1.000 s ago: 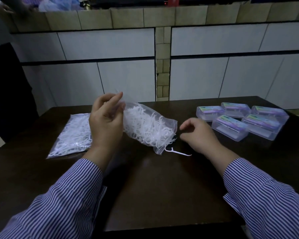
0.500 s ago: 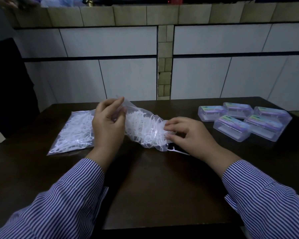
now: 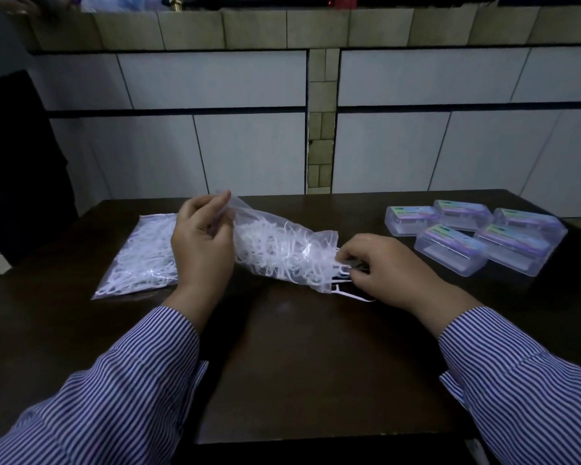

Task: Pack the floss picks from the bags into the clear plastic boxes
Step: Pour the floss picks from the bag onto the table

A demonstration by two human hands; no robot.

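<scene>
Dark table (image 3: 299, 364), bare near edge; both hands' fingers (image 3: 344, 260) clamped on bag (image 3: 282, 253)

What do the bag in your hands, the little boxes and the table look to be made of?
The held bag looks like thin, glossy clear plastic film: it crinkles and the white picks show through. The boxes seem rigid, frosted clear plastic with coloured labels on the lids. The table looks like dark, smooth wood or laminate with a faint sheen.

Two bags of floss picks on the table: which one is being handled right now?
The right-hand bag: the left hand pinches its raised end and the right hand works at its mouth. The other bag lies flat and untouched behind the left hand.
</scene>
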